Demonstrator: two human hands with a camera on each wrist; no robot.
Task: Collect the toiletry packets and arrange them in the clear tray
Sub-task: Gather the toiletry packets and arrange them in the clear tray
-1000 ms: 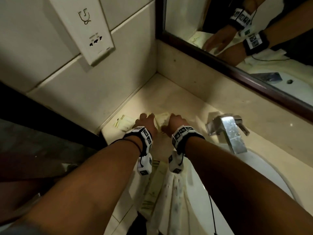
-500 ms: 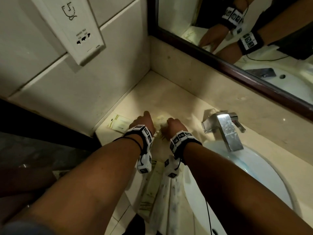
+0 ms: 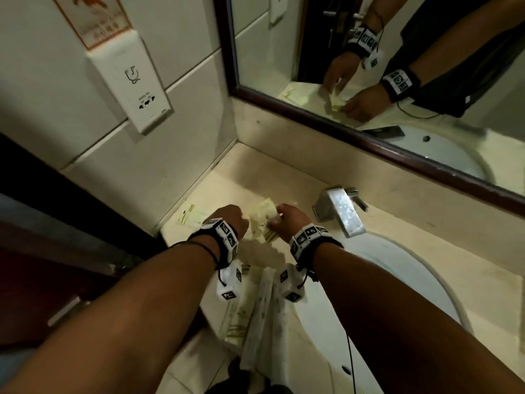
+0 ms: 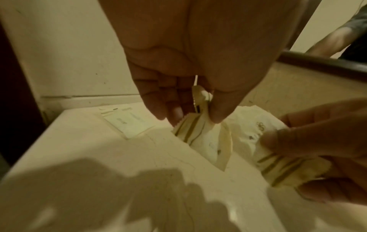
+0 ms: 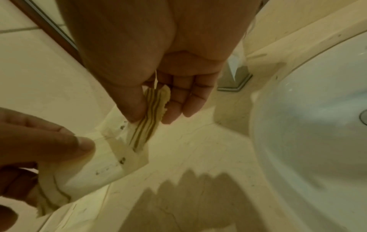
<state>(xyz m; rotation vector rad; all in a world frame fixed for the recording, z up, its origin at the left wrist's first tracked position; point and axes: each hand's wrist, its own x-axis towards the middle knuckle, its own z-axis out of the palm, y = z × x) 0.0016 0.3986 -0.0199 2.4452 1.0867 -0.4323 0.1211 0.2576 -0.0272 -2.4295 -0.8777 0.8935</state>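
Both hands up off the counter (image 3: 287, 177), close together near its left end, just left of the tap (image 3: 339, 211). Left hand (image 3: 227, 221): thumb and fingers curled, pinching the striped edge of a crumpled packet (image 4: 200, 133). Right hand (image 3: 288, 223): thumb pressed against the fingers, pinching the striped end of a second packet (image 4: 278, 160). The two held packets pale, with olive stripes at one end, creased and overlapping between the hands; whether more than two sit in the bunch, impossible to tell. Both lifted clear of the counter, casting a shadow below.

A third packet (image 3: 191, 216) flat on the counter at the far left edge, close to the side wall, just beyond the left hand and apart from it. More long wrapped items (image 3: 247, 311) along the front edge, under the wrists. No clear tray to be made out in any view.

Basin (image 3: 397, 285) sunk into the counter on the right. Mirror (image 3: 369, 66) above the back edge, reflecting both hands and the bunch. Socket plate (image 3: 136, 89) on the tiled wall to the left.
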